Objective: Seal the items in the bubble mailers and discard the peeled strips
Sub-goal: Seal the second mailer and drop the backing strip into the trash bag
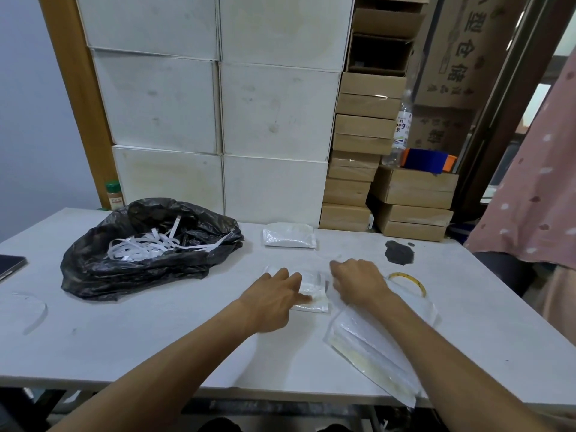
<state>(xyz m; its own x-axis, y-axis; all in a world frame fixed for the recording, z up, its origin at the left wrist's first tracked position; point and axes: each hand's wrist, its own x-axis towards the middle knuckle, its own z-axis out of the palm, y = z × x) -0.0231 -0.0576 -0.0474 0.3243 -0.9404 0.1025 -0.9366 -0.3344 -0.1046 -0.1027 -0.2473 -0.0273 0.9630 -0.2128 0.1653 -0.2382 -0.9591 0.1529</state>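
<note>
A small white bubble mailer (pixel 314 294) lies flat in the middle of the white table (pixel 156 338). My left hand (pixel 274 296) presses down on its left part with fingers spread. My right hand (pixel 358 282) rests at the mailer's right edge with fingers curled; whether it pinches a strip is hidden. A stack of white bubble mailers (pixel 374 347) lies under my right forearm. Another filled white mailer (pixel 289 235) lies farther back. A black plastic bag (pixel 140 263) at the left holds several white peeled strips (pixel 146 244).
White boxes (pixel 218 120) and brown cartons (pixel 361 151) are stacked behind the table. A tape roll (pixel 411 280), a dark stain (pixel 399 252), a phone (pixel 9 266) at the left edge and a loose strip (pixel 37 313) lie on the table. A person in pink (pixel 536 198) stands at right.
</note>
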